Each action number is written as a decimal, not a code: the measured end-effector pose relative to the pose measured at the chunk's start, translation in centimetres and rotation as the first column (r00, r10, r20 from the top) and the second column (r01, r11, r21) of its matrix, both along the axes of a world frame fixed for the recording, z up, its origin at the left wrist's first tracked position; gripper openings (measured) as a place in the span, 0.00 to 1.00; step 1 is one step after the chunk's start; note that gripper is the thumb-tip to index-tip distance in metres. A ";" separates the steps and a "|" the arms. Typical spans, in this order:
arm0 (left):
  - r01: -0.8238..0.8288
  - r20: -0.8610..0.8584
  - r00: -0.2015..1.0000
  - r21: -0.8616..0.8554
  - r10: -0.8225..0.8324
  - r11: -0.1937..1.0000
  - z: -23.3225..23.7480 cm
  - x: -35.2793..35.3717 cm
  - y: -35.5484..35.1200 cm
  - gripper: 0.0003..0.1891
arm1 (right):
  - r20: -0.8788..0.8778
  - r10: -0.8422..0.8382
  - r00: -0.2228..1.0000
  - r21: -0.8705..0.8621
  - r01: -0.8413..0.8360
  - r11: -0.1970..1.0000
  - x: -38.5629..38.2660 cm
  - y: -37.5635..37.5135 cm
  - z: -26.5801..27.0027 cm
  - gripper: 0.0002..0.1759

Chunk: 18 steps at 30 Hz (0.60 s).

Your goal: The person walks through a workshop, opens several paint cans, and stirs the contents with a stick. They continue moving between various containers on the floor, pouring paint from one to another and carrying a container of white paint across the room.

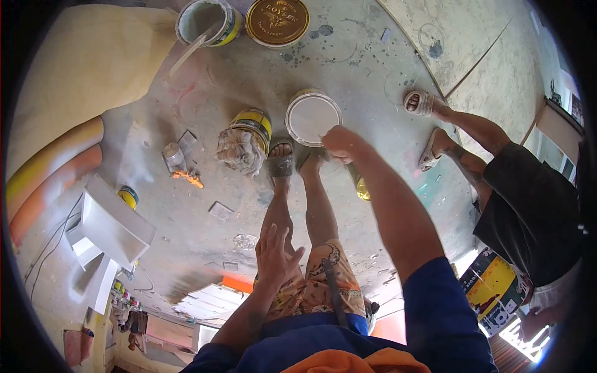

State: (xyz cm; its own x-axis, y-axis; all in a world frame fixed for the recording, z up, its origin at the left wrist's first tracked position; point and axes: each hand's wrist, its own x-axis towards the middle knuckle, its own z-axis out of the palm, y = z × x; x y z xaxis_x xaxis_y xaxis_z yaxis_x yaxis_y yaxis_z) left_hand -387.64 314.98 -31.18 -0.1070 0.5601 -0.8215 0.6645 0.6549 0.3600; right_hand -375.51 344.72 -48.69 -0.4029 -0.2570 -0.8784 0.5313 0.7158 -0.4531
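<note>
My right hand [341, 143] is closed at the near right rim of an open paint can [314, 119] filled with pale paint. Its fingers look pinched, but whatever is between them is hidden. My left hand [275, 260] lies with its fingers stretched out over my leg, near the knee, and holds nothing. Just left of the open can, a yellow-labelled can [258, 121] stands with a crumpled whitish bundle [240, 152] against its top. Partly behind my right forearm is a small gold-yellow container [362, 188].
Farther ahead are another open can [200, 23] with a long stick [191, 56] in it and a gold lid [277, 22]. Left on the floor are a metal cup [173, 155] and orange tool [188, 178]. Another person [528, 186] sits at right. A white panel structure [118, 217] stands left.
</note>
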 end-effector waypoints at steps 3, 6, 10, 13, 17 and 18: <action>0.040 -0.054 0.998 0.036 -0.038 0.999 -0.9 0.4 0.6 0.37 | 0.287 -0.847 0.448 0.146 0.853 0.501 0.1 3.8 7.9 0.11; 0.061 -0.077 0.995 0.051 -0.057 0.997 -1.0 0.4 0.9 0.37 | -0.163 -0.619 0.768 -0.067 0.617 0.784 4.2 -0.2 -1.0 0.10; 0.053 -0.084 0.995 0.077 -0.047 0.996 -1.3 -0.1 0.9 0.35 | -0.121 -0.053 0.991 0.126 0.068 0.990 -1.2 -1.3 -0.3 0.07; 0.036 -0.059 0.998 0.049 -0.033 0.998 -1.4 -0.5 0.1 0.34 | -0.237 -0.337 0.911 0.045 0.357 0.933 2.1 -1.5 1.2 0.07; 0.023 -0.047 0.999 0.053 -0.020 0.998 -1.5 -0.4 -0.7 0.34 | 0.420 -0.904 0.083 0.101 0.985 0.137 1.9 1.4 6.4 0.14; 0.015 -0.047 0.999 0.055 -0.012 0.998 -1.5 -0.5 -0.7 0.34 | 0.160 -0.772 0.616 -0.013 0.783 0.622 1.7 0.4 3.9 0.14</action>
